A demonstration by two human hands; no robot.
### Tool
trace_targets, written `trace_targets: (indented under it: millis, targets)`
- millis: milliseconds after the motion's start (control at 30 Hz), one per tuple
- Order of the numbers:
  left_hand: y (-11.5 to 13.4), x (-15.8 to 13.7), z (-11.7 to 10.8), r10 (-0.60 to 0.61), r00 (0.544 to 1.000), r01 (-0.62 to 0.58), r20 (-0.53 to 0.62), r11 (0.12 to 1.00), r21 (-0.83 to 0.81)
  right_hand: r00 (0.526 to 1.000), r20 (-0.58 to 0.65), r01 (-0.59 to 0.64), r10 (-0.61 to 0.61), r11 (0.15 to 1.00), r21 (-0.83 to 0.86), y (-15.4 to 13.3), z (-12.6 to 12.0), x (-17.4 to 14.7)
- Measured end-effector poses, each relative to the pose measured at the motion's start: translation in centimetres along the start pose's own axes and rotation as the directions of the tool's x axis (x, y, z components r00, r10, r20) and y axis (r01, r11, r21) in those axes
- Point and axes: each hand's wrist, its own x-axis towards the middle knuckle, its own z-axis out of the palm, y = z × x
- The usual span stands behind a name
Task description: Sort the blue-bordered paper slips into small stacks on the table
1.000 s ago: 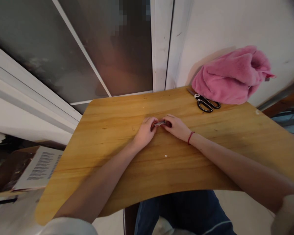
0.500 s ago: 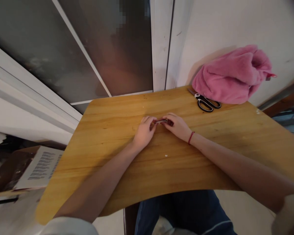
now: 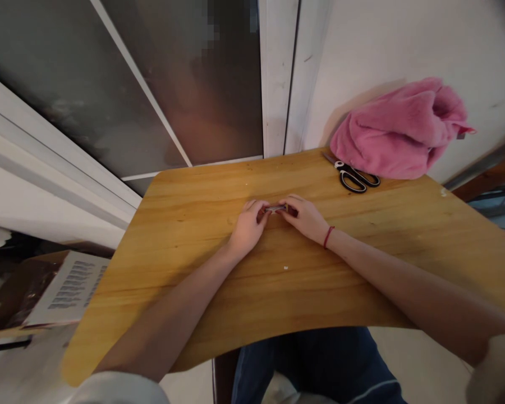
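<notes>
Fingers (image 3: 262,204) of a left hand (image 3: 247,227) and a right hand (image 3: 308,220), a red bracelet (image 3: 328,237) at the right wrist, pinch opposite ends of a small, thin object (image 3: 276,208) over a wooden table (image 3: 303,300), where black-handled scissors (image 3: 348,169) lie beside a pink plush bundle (image 3: 398,134).

black-handled scissors (image 3: 345,168) lie beside a pink fuzzy bundle (image 3: 393,134)
</notes>
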Motion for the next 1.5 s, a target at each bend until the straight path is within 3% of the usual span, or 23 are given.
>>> trace_targets:
  millis: [133,333,433,600,967,1100,1300,1500]
  targets:
    - [0.1,-0.1,-0.1,0.062,0.996,-0.061,-0.062,0.998,0.027,0.999,-0.042,0.021,-0.02,1.0,0.021,-0.2,0.0,0.0]
    - [-0.5,0.3,0.3,-0.044,0.998,0.039,0.047,0.994,0.104,0.998,0.057,-0.03,0.032,0.999,-0.032,0.5,0.4,0.2]
    - [-0.3,0.2,0.1,-0.026,0.999,0.024,0.041,0.998,0.059,0.998,0.055,-0.014,0.016,0.999,-0.036,0.5,0.3,0.2]
    - [0.4,0.0,-0.3,0.013,0.997,-0.014,-0.072,1.0,-0.014,0.999,-0.04,-0.033,0.034,0.999,0.017,0.0,0.1,0.1]
    - [0.4,0.1,-0.5,-0.121,0.988,0.109,-0.093,0.985,-0.131,0.993,-0.048,-0.107,0.109,0.993,0.05,0.0,0.0,0.0]
    - [0.5,0.2,-0.6,-0.171,0.98,0.152,-0.102,0.974,-0.17,0.986,-0.024,-0.158,0.163,0.977,0.145,-0.1,-0.2,0.1]
    - [0.7,0.3,-0.8,-0.237,0.964,0.204,-0.117,0.949,-0.241,0.971,0.08,-0.236,0.224,0.87,0.433,0.1,-0.3,0.3]
    - [0.7,0.3,-0.8,-0.231,0.968,0.201,-0.101,0.949,-0.245,0.968,0.031,-0.24,0.25,0.879,0.412,0.2,-0.2,0.2]
